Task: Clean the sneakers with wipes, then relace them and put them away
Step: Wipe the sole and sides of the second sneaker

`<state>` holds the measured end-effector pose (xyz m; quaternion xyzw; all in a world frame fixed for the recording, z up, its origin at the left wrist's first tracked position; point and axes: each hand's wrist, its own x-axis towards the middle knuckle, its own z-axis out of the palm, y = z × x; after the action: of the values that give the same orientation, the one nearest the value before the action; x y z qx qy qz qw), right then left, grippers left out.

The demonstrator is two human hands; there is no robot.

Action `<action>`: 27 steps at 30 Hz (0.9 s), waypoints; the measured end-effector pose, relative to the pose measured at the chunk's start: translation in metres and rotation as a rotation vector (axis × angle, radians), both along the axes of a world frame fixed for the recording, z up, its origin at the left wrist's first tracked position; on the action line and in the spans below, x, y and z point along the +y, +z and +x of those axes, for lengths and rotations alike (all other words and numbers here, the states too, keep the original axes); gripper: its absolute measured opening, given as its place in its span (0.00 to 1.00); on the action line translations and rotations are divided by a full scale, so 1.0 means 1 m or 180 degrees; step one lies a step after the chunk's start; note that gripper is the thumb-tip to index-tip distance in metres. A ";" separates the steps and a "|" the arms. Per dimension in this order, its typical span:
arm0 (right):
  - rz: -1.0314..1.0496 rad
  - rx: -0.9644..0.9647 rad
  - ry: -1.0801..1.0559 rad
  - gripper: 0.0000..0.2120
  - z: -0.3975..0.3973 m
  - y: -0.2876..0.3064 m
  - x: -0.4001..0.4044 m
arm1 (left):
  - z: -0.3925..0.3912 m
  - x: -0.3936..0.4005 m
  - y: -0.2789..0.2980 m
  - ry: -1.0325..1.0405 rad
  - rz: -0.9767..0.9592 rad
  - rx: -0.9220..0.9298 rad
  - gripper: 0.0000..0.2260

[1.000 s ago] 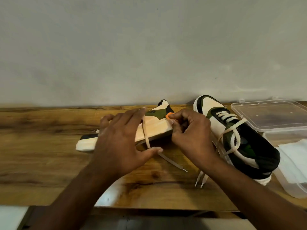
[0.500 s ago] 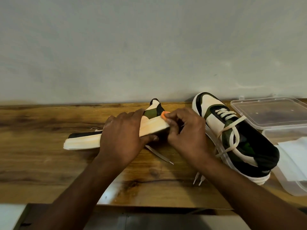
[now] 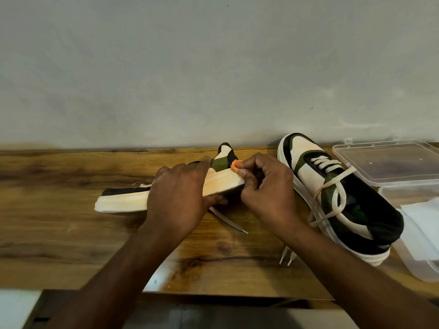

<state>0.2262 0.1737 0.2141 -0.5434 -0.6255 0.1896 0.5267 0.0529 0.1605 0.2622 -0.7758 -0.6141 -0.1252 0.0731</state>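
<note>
While the left sneaker [image 3: 166, 193] is tipped on its side with the pale sole turned toward the camera, it is gripped by the left hand [image 3: 177, 198], whose fingers are curled over the upper and whose thumb is tucked beneath the sole. A small orange piece [image 3: 235, 165] is pinched between the thumb and forefinger of the right hand [image 3: 266, 186] and is pressed against the sole's edge near the raised end; the remaining fingers of that hand are curled in. What the orange piece is cannot be told. A loose lace end [image 3: 228, 220] is trailed from under the held sneaker onto the tabletop [image 3: 59, 222]. The second sneaker [image 3: 344, 198] is set upright just to the right of the right hand, its laces threaded and left untied, with two lace tips lying near the right forearm. Beyond it, near the right edge, a clear plastic box [image 3: 415, 257] holding white wipes [image 3: 420, 224] is placed, with its lid [image 3: 392, 162] behind it by the wall. Bare wood is left to the left of the held sneaker and along the tabletop's near edge, between the forearms.
</note>
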 end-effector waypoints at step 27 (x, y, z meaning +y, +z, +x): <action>-0.0030 0.0028 0.0032 0.07 -0.003 0.001 0.001 | 0.003 -0.003 0.002 0.0051 -0.0054 0.0030 0.31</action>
<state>0.2234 0.1746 0.2151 -0.5419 -0.6250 0.1976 0.5259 0.0557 0.1571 0.2643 -0.7720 -0.6210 -0.1158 0.0704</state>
